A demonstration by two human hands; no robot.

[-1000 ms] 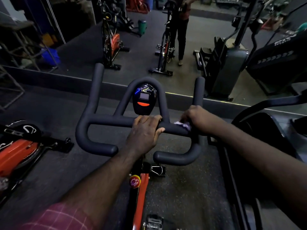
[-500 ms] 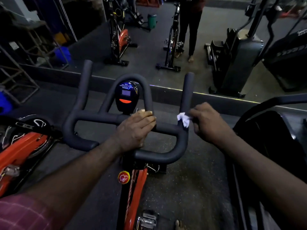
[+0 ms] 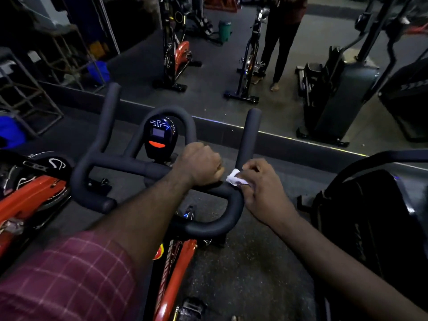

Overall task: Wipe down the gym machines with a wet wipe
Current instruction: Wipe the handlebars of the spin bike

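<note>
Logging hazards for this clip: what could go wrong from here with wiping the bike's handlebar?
1. The right hand pinches the wet wipe as a small wad at its fingertips; it may slip out or clean only a narrow strip.
2. The left hand grips the handlebar right beside the wipe, so the patch under it may get skipped.
3. The console sits just behind; moisture could reach it.
</note>
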